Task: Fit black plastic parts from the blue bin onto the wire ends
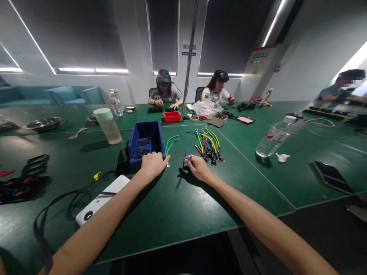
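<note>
The green table (pixel 200 214) is spreading out around a blue bin (pixel 146 130). Right of the bin, the right hand (pixel 197 167) is pinching a thin blue wire (pixel 187 151) between thumb and finger, its long axis pointing roughly away from the near edge; the left hand (pixel 154 164) is resting farther off, at the bin's near right corner, its hidden fingers leaving the grip unclear. Green wires (pixel 173 143) are lying just beside the bin's right side; a mixed wire bundle (pixel 210 142) is crowding the space farther right.

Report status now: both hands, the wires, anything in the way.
Left hand at near corner of blue bin, grip unclear. Right hand pinching blue wire. Wire bundle just beyond it. Bin may crowd left hand.
</note>
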{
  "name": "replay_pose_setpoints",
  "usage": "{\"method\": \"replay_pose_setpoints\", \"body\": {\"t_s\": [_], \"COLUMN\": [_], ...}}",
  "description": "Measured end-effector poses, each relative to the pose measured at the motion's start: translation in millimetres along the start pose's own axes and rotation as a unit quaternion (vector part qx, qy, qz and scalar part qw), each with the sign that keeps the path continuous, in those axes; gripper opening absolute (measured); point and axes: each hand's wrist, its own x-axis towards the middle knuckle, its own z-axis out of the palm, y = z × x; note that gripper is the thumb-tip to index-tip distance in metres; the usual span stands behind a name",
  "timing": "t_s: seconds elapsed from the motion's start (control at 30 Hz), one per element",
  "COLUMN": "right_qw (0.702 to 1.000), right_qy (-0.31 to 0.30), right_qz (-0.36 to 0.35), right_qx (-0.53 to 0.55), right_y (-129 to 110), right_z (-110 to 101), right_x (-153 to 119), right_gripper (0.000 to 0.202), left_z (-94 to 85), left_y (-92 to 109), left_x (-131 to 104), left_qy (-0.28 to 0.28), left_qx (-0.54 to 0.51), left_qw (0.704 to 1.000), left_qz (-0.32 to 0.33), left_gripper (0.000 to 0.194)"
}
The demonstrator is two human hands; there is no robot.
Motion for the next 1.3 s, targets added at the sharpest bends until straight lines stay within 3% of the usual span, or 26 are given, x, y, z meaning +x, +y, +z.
{"method": "replay_pose_setpoints", "body": {"t_s": [0.33, 0.57, 0.97, 1.3], "right_qw": [0.999, 0.999, 0.996, 0.991], "right_qy": [0.013, 0.019, 0.08, 0.128], "right_qz": [0.008, 0.021, 0.025, 0.027], "right_qx": [0.037, 0.039, -0.01, 0.006], "right_y": [1, 2, 7, 8], "right_z": [0, 0, 0, -6], "right_x": [0, 1, 0, 2], "right_gripper": [0.03, 0.032, 0.032, 0.031], "left_z": [9.9, 14.0, 14.7, 17.9], "left_y": [-2, -1, -1, -1], "left_x": [12, 12, 11, 8], "left_qy": [-0.012, 0.022, 0.031, 0.071], "left_qx": [0.006, 0.008, 0.007, 0.003], "left_qw": [1.0, 0.999, 0.999, 0.997], "left_qz": [-0.026, -0.023, -0.025, -0.024], "left_gripper": [0.072, 0.068, 0.068, 0.067]}}
